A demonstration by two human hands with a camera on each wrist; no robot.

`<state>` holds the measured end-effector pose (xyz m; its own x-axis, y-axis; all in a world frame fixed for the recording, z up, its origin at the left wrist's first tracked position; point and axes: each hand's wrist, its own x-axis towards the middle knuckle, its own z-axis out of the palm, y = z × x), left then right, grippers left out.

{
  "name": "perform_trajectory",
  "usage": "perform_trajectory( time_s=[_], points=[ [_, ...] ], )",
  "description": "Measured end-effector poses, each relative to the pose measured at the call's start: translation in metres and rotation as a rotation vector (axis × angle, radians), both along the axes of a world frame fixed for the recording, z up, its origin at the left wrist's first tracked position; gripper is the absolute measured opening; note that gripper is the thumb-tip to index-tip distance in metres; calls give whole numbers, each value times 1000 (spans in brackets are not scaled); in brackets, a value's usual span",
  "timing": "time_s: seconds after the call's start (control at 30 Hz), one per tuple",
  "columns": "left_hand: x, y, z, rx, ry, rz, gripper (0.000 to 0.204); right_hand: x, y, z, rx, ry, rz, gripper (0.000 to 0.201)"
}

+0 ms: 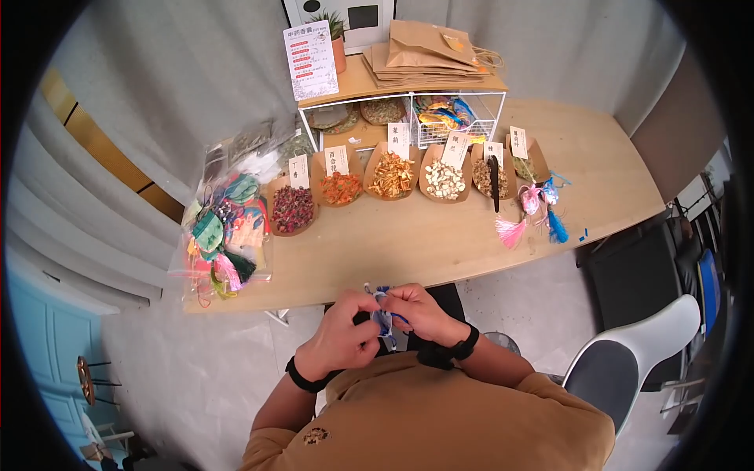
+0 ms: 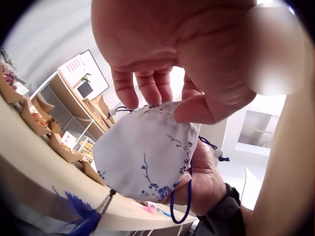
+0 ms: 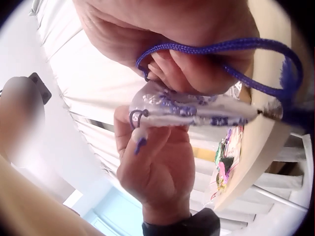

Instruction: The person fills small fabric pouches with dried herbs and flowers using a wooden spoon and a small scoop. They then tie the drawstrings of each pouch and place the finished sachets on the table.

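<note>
Both hands hold a white drawstring pouch (image 2: pixel 138 152) printed with small blue blossoms, in front of the body, just off the table's near edge. My left hand (image 1: pixel 339 331) pinches its gathered upper edge between thumb and fingers. Opposite it, my right hand (image 1: pixel 430 315) grips the pouch's other side, fingers bent at the gathered cloth. A loop of dark blue cord (image 3: pixel 211 49) passes by the right hand. Another cord end carries a white bead (image 3: pixel 140 133). From the pouch's lower end hangs a blue tassel (image 2: pixel 81 214).
Paper trays of dried flowers and herbs, such as red buds (image 1: pixel 294 209), line the wooden table (image 1: pixel 377 255) with labels. Bagged sachets (image 1: pixel 228 235) lie at left, tasselled pouches (image 1: pixel 532 202) at right. Behind stands a small shelf (image 1: pixel 353 90) with paper bags (image 1: pixel 428 59). A chair (image 1: pixel 628 369) is at right.
</note>
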<state>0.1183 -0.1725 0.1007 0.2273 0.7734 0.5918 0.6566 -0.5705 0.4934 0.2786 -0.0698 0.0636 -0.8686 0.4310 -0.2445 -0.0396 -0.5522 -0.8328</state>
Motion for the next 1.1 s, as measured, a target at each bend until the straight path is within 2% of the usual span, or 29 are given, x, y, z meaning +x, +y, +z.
perform_trajectory(
  time_s=[0.03,0.13,0.17,0.27,0.33,0.4,0.5,0.6,0.63,0.7,0.8,0.83,0.93,1.07,1.1],
  points=[
    [-1,-1,4,16,53,-38,18,1,2,2,52,-36,16,28],
    [-9,-4,2,-191,201,-142,18,5,9,-2,310,-115,45,31],
    [-8,-5,6,-251,195,-97,18,8,11,-3,414,-137,46,32],
    [-1,-2,13,-354,232,-18,19,12,12,6,497,-197,58,31],
    [-2,0,0,-322,323,-14,20,9,7,-5,904,-125,-78,24],
    [-1,1,-3,-335,304,-19,16,9,-4,16,893,-104,-221,18],
    [5,2,0,-284,211,-7,12,19,6,24,1106,26,-26,17],
    [0,-2,0,-301,248,-3,15,24,22,19,1379,19,190,19],
    [1,-2,3,-316,251,-10,15,25,24,22,1367,-22,230,26],
    [1,-1,11,-340,261,-25,15,24,26,33,1354,118,257,28],
    [5,-2,20,-409,152,-111,15,22,28,37,1239,258,323,29],
    [5,-1,17,-378,61,-192,15,21,29,36,1184,292,348,29],
    [8,-6,18,-466,125,-173,18,20,36,30,1130,257,484,26],
    [10,-10,15,-517,340,16,15,21,36,18,1206,238,463,19],
    [10,-10,14,-484,332,30,14,21,36,18,1210,237,468,18]
  ],
)
